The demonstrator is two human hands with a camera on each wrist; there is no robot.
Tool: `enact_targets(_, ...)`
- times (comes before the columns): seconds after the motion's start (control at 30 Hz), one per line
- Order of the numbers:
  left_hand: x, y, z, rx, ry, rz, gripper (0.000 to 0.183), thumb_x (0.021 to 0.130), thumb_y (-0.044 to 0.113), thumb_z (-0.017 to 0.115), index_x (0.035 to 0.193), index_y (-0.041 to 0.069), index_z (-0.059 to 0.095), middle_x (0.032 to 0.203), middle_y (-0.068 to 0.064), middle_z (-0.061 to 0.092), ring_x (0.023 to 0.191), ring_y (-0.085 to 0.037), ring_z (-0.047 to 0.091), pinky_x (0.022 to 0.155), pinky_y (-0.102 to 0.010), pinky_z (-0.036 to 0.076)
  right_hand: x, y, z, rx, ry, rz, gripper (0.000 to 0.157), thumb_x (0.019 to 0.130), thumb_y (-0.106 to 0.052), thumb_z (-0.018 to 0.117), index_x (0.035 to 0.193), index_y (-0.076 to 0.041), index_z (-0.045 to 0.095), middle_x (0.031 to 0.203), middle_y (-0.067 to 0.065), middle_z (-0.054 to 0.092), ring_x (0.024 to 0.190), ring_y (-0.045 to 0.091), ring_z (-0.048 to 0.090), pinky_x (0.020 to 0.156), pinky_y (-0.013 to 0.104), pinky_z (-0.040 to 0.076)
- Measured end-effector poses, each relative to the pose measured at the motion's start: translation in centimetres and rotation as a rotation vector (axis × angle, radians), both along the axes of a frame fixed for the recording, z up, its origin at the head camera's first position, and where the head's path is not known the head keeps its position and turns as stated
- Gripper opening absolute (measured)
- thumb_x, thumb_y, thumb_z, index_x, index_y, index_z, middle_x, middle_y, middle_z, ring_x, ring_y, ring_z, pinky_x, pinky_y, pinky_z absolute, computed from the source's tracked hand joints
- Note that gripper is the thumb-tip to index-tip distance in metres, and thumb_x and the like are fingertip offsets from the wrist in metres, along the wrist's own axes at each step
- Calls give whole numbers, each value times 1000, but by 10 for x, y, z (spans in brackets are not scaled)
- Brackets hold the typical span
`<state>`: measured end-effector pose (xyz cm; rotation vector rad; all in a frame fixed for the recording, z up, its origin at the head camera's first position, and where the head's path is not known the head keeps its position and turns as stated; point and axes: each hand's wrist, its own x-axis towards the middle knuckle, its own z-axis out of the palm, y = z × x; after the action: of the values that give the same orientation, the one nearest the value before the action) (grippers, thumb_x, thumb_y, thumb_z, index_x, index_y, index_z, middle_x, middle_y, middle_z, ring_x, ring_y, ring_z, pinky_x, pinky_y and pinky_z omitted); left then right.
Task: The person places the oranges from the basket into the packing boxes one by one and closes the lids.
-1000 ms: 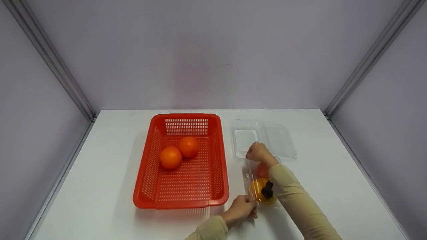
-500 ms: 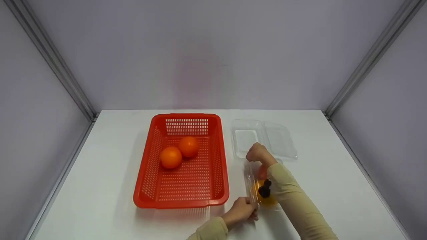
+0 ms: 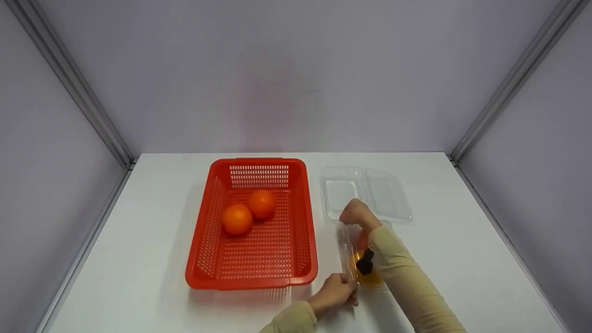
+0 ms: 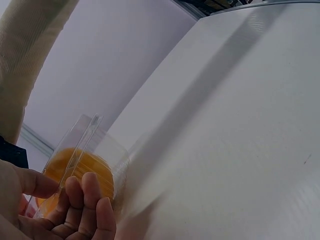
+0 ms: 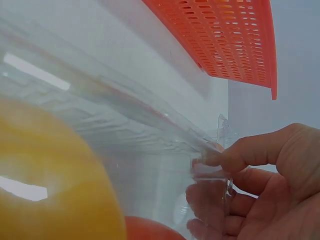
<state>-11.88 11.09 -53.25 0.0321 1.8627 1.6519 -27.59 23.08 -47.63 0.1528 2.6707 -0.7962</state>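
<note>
A clear plastic clamshell box (image 3: 348, 252) lies right of the basket, with a yellow-orange round fruit (image 3: 371, 280) and a red one (image 3: 363, 238) inside. My left hand (image 3: 334, 291) pinches the rim at its near left corner. At the far left corner, my right hand (image 3: 360, 215) grips the rim between thumb and fingers. The lid lies over the orange-coloured fruit (image 4: 90, 167) in the left wrist view. In the right wrist view the yellow fruit (image 5: 50, 170) is large, with the red one (image 5: 150, 230) beyond it. The right sleeve hides the box's right side.
A red plastic basket (image 3: 310, 240) stands to the left, holding two oranges (image 3: 237, 219). Behind the right hand lies another clear clamshell box (image 3: 342, 173), its lid (image 3: 388, 192) folded out to the right. Walls enclose the white table (image 3: 120, 259) at the back and sides.
The right forearm has shifted slightly left and the box has moved a little under the hands. Both hands keep their hold on the same corners. The basket and oranges stay put.
</note>
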Motion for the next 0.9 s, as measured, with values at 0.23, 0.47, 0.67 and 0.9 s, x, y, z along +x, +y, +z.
enact_targets(0.23,1,1,1,-1,-25,15,14,90,8,52,87,-1,63,64,2,52,57,-7,57,60,-24,56,-33,17,-49,125,6,83,9,70,-10,65,65,-7,71,59,1,59,57,16,46,50,26,39)
enact_targets(0.47,0,2,1,-4,-32,9,15,90,9,52,88,-1,64,66,3,53,58,-6,57,62,-25,57,-4,-5,-3,139,-15,0,10,74,-2,61,64,-4,59,58,0,43,56,15,37,48,22,29)
enact_targets(0.67,0,1,1,-2,-31,-2,15,90,9,53,89,-1,65,65,3,53,57,-6,57,62,-25,56,-2,-9,-3,161,-22,-9,22,75,-2,60,58,-9,48,56,-1,36,55,15,35,46,22,26)
enact_targets(0.9,-1,2,1,-27,-44,-5,15,92,10,53,89,0,64,65,3,54,57,-5,58,61,-22,55,-30,14,-57,131,75,94,15,75,-10,57,62,-6,65,61,4,50,55,18,40,47,28,32)
